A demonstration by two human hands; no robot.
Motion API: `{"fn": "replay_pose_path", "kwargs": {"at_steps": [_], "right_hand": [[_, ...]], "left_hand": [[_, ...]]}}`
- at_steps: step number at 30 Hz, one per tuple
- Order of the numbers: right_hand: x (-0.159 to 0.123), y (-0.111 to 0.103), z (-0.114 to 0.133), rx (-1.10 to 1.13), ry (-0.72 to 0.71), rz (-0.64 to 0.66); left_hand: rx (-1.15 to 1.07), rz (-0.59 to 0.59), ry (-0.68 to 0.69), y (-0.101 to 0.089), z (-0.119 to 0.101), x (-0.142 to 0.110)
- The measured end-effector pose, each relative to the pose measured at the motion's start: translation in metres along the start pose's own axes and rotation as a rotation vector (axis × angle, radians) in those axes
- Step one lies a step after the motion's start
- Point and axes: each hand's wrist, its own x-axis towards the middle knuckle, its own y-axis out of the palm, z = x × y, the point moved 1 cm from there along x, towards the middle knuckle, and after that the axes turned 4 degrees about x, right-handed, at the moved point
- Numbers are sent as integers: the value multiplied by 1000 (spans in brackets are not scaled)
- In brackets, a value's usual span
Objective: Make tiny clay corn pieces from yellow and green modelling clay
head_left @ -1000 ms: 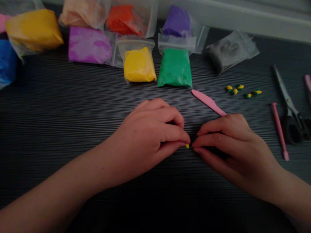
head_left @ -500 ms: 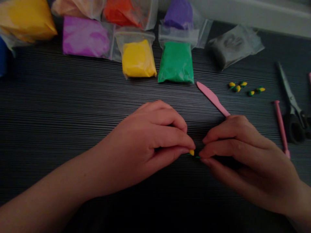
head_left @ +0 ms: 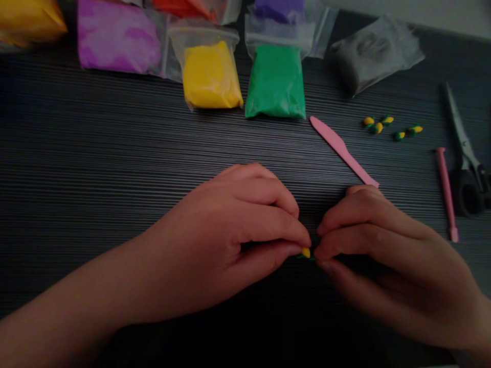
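Note:
Between the thumb and forefinger of my left hand is a tiny yellow clay piece with a bit of green under it. My right hand pinches a small sliver of green clay, its tip close against the yellow piece. Whether the two bits touch I cannot tell, as my fingertips hide most of them. Several finished-looking yellow and green clay pieces lie beyond my right hand. A pink plastic knife rests just past my right knuckles.
Bags of yellow clay, green clay, magenta clay and dark grey clay line the back of the dark table. At the right lie a pink modelling tool and scissors with black handles.
My right fingertips have come nearer to my left ones, bringing the green sliver up to the yellow piece. The bags and tools sit higher in view as the camera has tilted down.

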Motion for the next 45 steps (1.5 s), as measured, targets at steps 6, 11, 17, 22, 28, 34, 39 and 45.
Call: {"fn": "replay_pose_path", "kwargs": {"at_steps": [6, 11, 17, 22, 28, 34, 39, 45], "right_hand": [[0, -1, -1, 16, 4, -8], [-1, 0, -2, 17, 3, 9], [-1, 0, -2, 13, 8, 22], [1, 0, -1, 4, 16, 2], [0, 0, -1, 9, 19, -6], [1, 1, 0, -4, 20, -20], [1, 2, 0, -24, 26, -39], [-1, 2, 0, -22, 31, -45]], "left_hand": [[8, 12, 8, 0, -1, 0], [9, 15, 19, 0, -1, 1], [-3, 14, 18, 0, 0, 1], [-8, 13, 12, 0, 0, 1], [-2, 10, 13, 1, 0, 1], [0, 3, 9, 0, 0, 0], [5, 2, 8, 1, 0, 0], [1, -13, 6, 2, 0, 0]]}}
